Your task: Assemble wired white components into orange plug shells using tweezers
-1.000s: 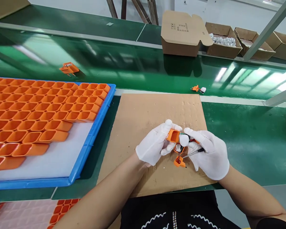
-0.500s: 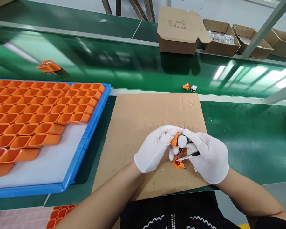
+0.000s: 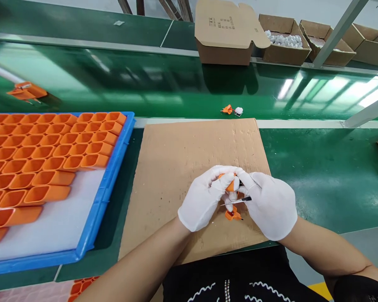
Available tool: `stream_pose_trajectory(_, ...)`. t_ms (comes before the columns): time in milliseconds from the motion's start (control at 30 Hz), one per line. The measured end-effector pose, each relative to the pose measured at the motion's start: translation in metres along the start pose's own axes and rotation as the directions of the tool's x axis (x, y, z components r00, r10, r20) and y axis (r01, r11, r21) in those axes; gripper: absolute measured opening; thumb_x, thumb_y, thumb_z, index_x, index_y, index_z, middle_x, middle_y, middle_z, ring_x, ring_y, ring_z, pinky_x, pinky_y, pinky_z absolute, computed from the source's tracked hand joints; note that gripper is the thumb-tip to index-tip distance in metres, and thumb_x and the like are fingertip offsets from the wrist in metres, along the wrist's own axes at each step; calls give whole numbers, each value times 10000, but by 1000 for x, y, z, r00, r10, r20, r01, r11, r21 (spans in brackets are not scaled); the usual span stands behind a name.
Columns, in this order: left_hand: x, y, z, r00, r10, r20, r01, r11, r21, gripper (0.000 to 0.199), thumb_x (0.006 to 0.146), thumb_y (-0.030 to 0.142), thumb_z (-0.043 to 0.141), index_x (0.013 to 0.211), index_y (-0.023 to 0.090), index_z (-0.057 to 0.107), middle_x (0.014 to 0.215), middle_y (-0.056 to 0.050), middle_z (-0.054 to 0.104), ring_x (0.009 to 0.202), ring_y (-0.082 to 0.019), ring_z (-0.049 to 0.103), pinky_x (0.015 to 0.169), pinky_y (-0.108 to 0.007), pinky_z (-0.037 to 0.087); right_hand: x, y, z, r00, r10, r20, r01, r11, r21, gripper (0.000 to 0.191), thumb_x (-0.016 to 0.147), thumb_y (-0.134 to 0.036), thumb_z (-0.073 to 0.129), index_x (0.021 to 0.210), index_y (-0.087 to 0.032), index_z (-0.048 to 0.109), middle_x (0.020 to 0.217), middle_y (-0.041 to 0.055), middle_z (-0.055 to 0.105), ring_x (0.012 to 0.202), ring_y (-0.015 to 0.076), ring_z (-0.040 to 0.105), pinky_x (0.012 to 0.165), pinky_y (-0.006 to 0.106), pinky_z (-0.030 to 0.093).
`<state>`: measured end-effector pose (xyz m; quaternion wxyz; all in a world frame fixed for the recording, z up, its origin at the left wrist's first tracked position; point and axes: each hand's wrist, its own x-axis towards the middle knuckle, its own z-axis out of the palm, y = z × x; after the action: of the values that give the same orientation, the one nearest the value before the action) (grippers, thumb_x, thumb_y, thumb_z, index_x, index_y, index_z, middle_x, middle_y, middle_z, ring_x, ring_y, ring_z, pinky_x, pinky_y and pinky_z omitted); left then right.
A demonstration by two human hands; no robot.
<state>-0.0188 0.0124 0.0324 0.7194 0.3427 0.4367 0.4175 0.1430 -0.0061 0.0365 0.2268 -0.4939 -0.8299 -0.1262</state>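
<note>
Over the cardboard sheet [image 3: 192, 147], both of my white-gloved hands meet at one small assembly. My left hand [image 3: 204, 195] is closed around an orange plastic shell [image 3: 229, 185]. The fingertips of my right hand [image 3: 269, 205] press at the shell's right end, where a white round part with dark wiring is mostly covered by the fingers. That same hand also grips a slim tool [image 3: 239, 201] with a pointed metal tip and black grip, lying crosswise below the shell. Beneath it hangs or rests an orange end piece [image 3: 233, 214] with prongs, apparently wired to the assembly.
To the left stands a blue-rimmed tray [image 3: 96, 218] with rows of open orange shells [image 3: 50, 153]. On the green ledge lie an orange plug unit [image 3: 28, 91] and a small wired part [image 3: 231, 110]. Cardboard boxes [image 3: 223, 52] line the back shelf, one holding white round pieces [image 3: 285, 40].
My right fingers have closed in on the shell, covering the white part and wiring. The tool tip has lifted off the orange end piece and swung left. The camera view has shifted slightly.
</note>
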Motion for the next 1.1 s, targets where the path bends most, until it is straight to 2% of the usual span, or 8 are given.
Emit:
stream_pose_trajectory(133,1,-4,3,999,-27,-22,26,999,-47,479,771,569,793,954,140,688,612,3,632,460,-118,569,438,-245,524,-1,-5,2,990,-8,143,9,1000,-8,444,749,-102,555,1173,-166,669,759,27,651,587,160,518,471,319,279)
stream_pose_trajectory(300,4,-7,3,998,-55,-10,54,995,-90,409,840,549,726,838,145,655,572,5,615,459,-112,562,473,-235,502,-3,-8,7,952,19,305,-77,980,182,739,687,-165,580,1420,-140,492,1067,94,648,599,137,515,444,294,340)
stream_pose_trajectory(467,11,-9,-3,1000,1,-28,-6,987,-160,419,798,529,770,844,126,667,544,7,588,452,-102,530,466,-214,463,8,11,13,911,-29,412,-183,865,466,614,779,-172,538,1393,-173,529,1258,118,580,663,128,575,592,308,527)
stream_pose_trajectory(600,17,1,-14,997,76,-16,-78,965,-249,489,776,577,782,935,128,670,624,-1,615,427,-75,496,405,-181,389,60,44,20,884,-124,451,-229,725,649,346,956,-310,487,1243,-213,654,1121,67,670,878,167,657,761,319,569)
stream_pose_trajectory(700,17,12,-22,993,115,-14,-110,893,-436,455,797,530,790,1028,157,668,801,-17,643,463,-49,485,385,-158,352,120,59,42,894,127,430,-333,829,449,400,1016,-440,438,1189,-179,687,1116,84,694,1002,203,654,869,337,548)
stream_pose_trajectory(833,14,17,-29,988,115,104,-39,830,-556,346,877,486,724,979,158,680,832,-30,626,465,-39,444,364,-144,315,184,54,93,875,206,438,-361,880,308,450,875,-401,711,1276,-202,661,1321,131,607,1103,265,649,925,374,537)
stream_pose_trajectory(967,13,15,-36,980,149,129,-47,813,-581,332,895,493,699,942,165,681,848,-33,630,453,-36,416,350,-145,297,210,44,122,848,198,492,-362,894,263,384,939,-406,679,1246,-180,631,1238,107,646,1039,235,666,881,414,570)
stream_pose_trajectory(1100,12,14,-39,978,165,131,-56,804,-592,307,893,469,710,970,172,691,861,-30,640,447,-32,421,363,-145,323,211,42,120,872,144,467,-311,901,303,317,986,-444,612,1135,-169,663,1135,61,683,985,202,677,881,386,569)
